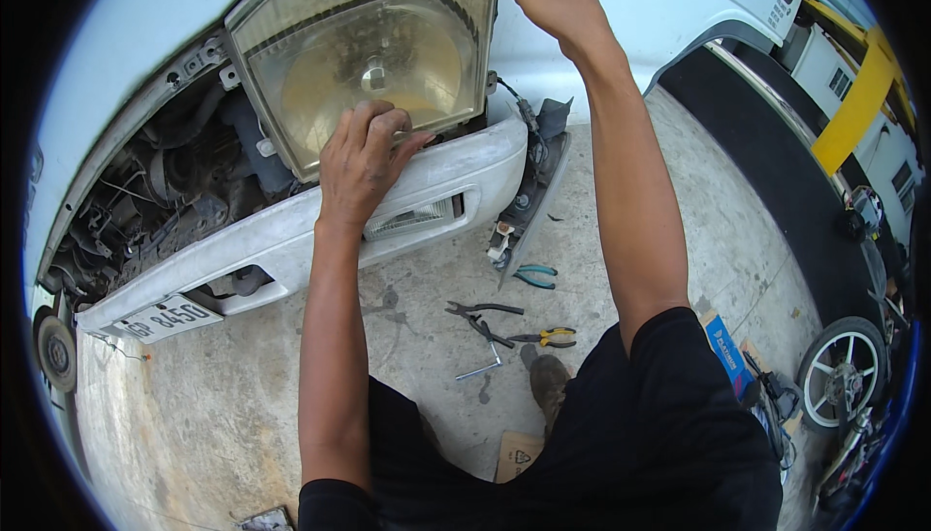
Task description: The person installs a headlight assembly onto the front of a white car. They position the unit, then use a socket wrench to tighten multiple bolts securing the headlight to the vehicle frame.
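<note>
A yellowed headlight assembly (305, 75) sits tilted in the front opening of a white vehicle, above its scuffed white bumper (495, 172). My left hand (367, 158) is at the lamp's lower edge near the bumper, fingers bent against the lamp. My right hand (558, 2) grips the lamp's upper right edge, partly out of view at the top. A detached lamp piece with wiring (524, 216) hangs at the bumper's right end. Black pliers (490, 310), yellow-handled pliers (553, 335), teal-handled pliers (538, 274) and an L-shaped wrench (480, 371) lie on the concrete below.
The open cavity (165, 182) with dark parts and hoses is at left. At right are a blue box (722, 352), a spoked motorbike wheel (839, 371) and a yellow metal structure (853, 95). My legs and a shoe are below the bumper.
</note>
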`<state>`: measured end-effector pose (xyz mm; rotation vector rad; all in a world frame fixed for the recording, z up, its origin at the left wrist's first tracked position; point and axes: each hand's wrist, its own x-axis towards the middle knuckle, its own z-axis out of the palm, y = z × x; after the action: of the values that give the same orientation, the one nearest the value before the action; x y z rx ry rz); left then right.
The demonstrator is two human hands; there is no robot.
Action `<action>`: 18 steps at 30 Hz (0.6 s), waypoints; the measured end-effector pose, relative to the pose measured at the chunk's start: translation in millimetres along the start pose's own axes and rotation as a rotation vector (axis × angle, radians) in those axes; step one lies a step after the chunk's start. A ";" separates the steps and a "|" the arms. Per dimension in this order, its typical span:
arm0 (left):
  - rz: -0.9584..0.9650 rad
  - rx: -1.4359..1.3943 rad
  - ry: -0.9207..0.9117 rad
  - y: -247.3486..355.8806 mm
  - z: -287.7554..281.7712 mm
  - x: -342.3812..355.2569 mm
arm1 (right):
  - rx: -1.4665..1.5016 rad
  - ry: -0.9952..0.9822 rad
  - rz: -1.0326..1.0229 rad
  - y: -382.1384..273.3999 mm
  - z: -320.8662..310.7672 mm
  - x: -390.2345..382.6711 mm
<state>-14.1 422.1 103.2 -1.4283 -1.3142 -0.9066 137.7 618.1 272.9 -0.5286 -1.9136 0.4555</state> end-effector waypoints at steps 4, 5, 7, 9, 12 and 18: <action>0.004 -0.004 0.039 -0.2 0.8 1.3 | -0.208 -0.084 0.055 -3.1 -22.4 -0.8; 0.005 -0.006 0.052 -0.3 1.2 1.8 | -0.181 -0.041 -0.020 -1.8 -22.5 -2.0; 0.003 -0.015 0.049 -0.2 1.5 2.7 | -0.118 -0.007 -0.105 3.0 -17.1 -4.3; 0.001 -0.028 0.045 -0.1 0.9 3.8 | -0.215 0.053 -0.165 8.8 -7.8 -6.2; -0.012 -0.056 0.037 1.3 -0.7 5.0 | -0.286 0.097 -0.148 12.3 6.1 -6.7; -0.034 -0.129 0.013 3.2 -6.6 7.8 | -0.326 0.039 -0.097 -2.5 -4.8 -8.4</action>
<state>-9.2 418.0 111.8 -1.5001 -1.2930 -1.0374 144.6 611.7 269.7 -0.6460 -1.9766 0.0682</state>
